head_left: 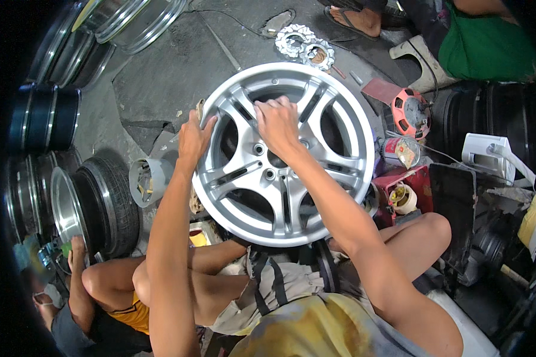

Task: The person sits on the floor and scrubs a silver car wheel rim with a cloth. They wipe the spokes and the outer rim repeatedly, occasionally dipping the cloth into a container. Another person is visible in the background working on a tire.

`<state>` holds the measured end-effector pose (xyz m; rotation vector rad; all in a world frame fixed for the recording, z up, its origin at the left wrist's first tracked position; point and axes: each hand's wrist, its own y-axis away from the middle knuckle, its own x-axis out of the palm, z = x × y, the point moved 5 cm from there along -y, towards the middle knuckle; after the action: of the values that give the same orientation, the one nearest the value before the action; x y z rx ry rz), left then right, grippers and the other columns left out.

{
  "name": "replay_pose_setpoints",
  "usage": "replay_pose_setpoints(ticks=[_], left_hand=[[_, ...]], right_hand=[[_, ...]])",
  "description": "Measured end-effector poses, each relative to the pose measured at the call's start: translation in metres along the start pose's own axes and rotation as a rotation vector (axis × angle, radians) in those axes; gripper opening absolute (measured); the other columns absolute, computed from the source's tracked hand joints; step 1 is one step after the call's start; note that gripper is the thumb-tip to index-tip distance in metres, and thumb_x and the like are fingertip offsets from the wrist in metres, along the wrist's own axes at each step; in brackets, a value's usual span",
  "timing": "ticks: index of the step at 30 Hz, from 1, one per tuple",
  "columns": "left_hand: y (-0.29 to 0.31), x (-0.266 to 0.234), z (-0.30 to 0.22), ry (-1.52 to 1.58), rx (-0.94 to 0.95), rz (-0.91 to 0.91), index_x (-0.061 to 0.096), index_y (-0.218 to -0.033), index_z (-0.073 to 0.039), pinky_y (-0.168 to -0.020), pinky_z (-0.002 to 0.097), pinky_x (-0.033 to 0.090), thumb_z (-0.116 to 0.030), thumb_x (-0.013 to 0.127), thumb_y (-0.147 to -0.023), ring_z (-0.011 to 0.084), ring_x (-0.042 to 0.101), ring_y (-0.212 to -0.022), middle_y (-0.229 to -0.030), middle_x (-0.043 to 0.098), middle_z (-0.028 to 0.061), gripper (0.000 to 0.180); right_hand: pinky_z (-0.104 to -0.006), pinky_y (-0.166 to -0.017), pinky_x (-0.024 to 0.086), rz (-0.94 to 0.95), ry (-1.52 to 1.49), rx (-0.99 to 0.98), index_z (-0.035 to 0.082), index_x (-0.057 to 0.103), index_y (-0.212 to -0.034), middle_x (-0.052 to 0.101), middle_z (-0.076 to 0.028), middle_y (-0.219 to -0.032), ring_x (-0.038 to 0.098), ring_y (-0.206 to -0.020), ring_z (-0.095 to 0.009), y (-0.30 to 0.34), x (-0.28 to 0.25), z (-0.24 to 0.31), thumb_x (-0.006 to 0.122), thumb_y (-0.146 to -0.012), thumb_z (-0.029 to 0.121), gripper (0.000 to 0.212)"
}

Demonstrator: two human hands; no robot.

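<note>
Wheel rim (263, 168) beneath right hand's (278, 122) curled fingers, grip unclear; left hand's (195, 138) fingers gripping left edge.

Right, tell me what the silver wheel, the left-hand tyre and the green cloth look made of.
Wheel: metal, probably painted alloy, from its even satin sheen. Tyre: likely rubber, matte black with tread grooves. Cloth: soft fabric, dull and draping; fibre unclear.
</note>
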<state>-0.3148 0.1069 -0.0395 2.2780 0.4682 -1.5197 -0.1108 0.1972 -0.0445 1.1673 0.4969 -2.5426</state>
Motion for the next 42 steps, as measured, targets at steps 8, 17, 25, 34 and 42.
replay_pose_setpoints(ticks=[8, 17, 25, 34, 42], left_hand=[[0.001, 0.000, 0.000, 0.061, -0.001, -0.020, 0.054, -0.116, 0.000, -0.086, 0.0569, 0.052, -0.048, 0.069, -0.095, 0.0532, 0.066, -0.100, -0.101, 0.070, 0.0331, 0.054], [0.002, -0.001, 0.000, 0.065, -0.042, 0.016, 0.056, -0.116, 0.000, -0.087, 0.0570, 0.052, -0.050, 0.067, -0.096, 0.0529, 0.066, -0.103, -0.103, 0.069, 0.0348, 0.055], [0.003, -0.002, 0.001, 0.105, -0.065, 0.042, 0.056, -0.117, 0.001, -0.087, 0.0553, 0.053, -0.048, 0.065, -0.098, 0.0510, 0.067, -0.101, -0.103, 0.071, 0.0318, 0.053], [0.004, -0.003, 0.000, 0.134, -0.094, 0.088, 0.056, -0.121, 0.000, -0.091, 0.0547, 0.053, -0.046, 0.066, -0.098, 0.0483, 0.066, -0.107, -0.107, 0.071, 0.0286, 0.053], [0.006, -0.004, 0.000, 0.153, -0.073, 0.081, 0.056, -0.119, 0.001, -0.091, 0.0558, 0.053, -0.039, 0.067, -0.099, 0.0487, 0.067, -0.105, -0.107, 0.071, 0.0286, 0.046]], right_hand=[[-0.0540, -0.089, 0.045, -0.035, -0.098, 0.045, 0.005, 0.078, -0.092, 0.073, -0.015, -0.100, 0.060, -0.107, -0.036, -0.016, -0.001, 0.014, 0.058, -0.097, 0.026, 0.029], [-0.0554, -0.089, 0.044, 0.079, -0.020, 0.078, 0.007, 0.078, -0.091, 0.073, -0.016, -0.098, 0.059, -0.105, -0.037, -0.007, 0.007, 0.002, 0.056, -0.099, 0.029, 0.031], [-0.0427, -0.091, 0.049, 0.320, 0.648, -0.470, 0.012, 0.079, -0.098, 0.067, -0.005, -0.108, 0.056, -0.103, -0.030, -0.023, -0.094, -0.054, 0.065, -0.092, 0.021, 0.017], [-0.0466, -0.086, 0.055, 0.648, 0.446, -0.321, 0.003, 0.075, -0.108, 0.072, -0.016, -0.112, 0.071, -0.094, -0.037, -0.053, -0.100, -0.059, 0.054, -0.100, 0.024, 0.031], [-0.0460, -0.084, 0.057, 0.674, 0.532, -0.521, 0.007, 0.076, -0.101, 0.073, -0.014, -0.101, 0.070, -0.095, -0.038, -0.075, -0.088, -0.077, 0.057, -0.098, 0.027, 0.028]])
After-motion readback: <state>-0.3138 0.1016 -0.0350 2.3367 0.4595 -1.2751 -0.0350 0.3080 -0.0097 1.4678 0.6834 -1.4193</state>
